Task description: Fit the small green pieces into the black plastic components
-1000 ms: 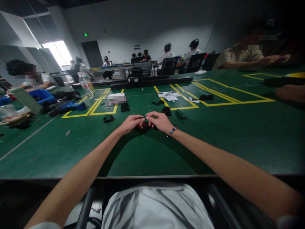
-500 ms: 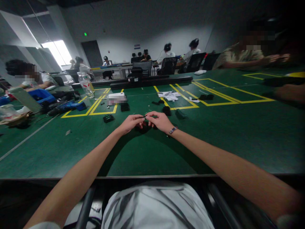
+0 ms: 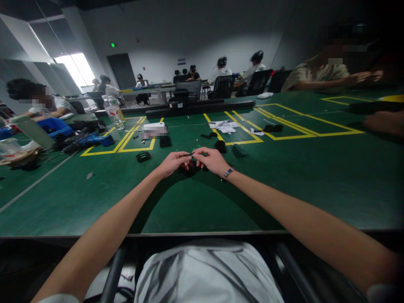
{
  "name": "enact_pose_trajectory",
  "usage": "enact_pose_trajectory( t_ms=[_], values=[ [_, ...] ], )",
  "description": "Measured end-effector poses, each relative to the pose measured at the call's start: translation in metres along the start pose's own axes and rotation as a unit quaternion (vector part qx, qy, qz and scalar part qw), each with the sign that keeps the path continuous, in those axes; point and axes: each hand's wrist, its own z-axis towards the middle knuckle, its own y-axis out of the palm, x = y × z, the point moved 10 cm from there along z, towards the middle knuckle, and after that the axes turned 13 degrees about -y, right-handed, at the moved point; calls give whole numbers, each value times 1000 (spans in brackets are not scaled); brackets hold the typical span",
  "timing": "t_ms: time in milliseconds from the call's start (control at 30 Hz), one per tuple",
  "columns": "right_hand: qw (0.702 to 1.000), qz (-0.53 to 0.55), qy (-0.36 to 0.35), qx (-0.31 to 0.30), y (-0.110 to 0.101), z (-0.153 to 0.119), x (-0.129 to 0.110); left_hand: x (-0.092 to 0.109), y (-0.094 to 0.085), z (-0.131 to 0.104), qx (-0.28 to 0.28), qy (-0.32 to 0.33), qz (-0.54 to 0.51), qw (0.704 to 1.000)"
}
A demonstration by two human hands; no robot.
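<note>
A small dark piece (image 3: 191, 154) is pinched between the fingertips of both hands, low over the green table (image 3: 195, 202). My left hand (image 3: 174, 163) grips its left side and my right hand (image 3: 211, 160), with a metal band at the wrist, grips its right side. The piece is mostly hidden by the fingers. Just beyond my right hand stands a black stack of parts (image 3: 220, 146). To the left of my left hand lie a black block with green bits (image 3: 143, 156) and a ribbed black block (image 3: 165, 141).
White crumpled paper (image 3: 224, 126) and small dark parts (image 3: 208, 135) lie ahead. A plastic bottle (image 3: 113, 112), a blue bin (image 3: 54, 127) and a blue-black tool (image 3: 91, 141) are at the left. Black bars (image 3: 202, 108) cross the back. Several people sit around.
</note>
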Motion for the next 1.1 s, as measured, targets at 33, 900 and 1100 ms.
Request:
enact_pose_trajectory(
  t_ms=[33, 900, 1100],
  values=[
    [1000, 1, -1, -1, 0, 0, 1, 0, 0, 0, 0, -1, -1, 1000],
    [1000, -5, -5, 2, -1, 0, -4, 1, 0, -1, 3, -2, -2, 1000],
    [1000, -6, -5, 1, -1, 0, -3, 1, 1, 0, 0, -2, -7, 1000]
  ],
)
